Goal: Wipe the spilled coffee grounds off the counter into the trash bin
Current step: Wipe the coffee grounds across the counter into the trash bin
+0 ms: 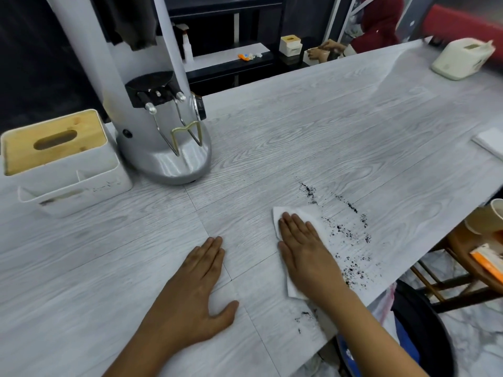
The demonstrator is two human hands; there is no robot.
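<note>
Just right of hand [304,251]: grounds [351,235]

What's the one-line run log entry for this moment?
stage: wiping | right hand flat on tissue | left hand flat on counter | coffee grounds scattered right of tissue | trash bin below counter edge

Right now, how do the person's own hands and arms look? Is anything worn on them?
Both the left hand and the right hand are bare: no gloves, rings, watch or bracelet show. Both forearms are uncovered as far as the picture's lower edge, with no sleeve in view. The fingernails look short and unpainted.
</note>
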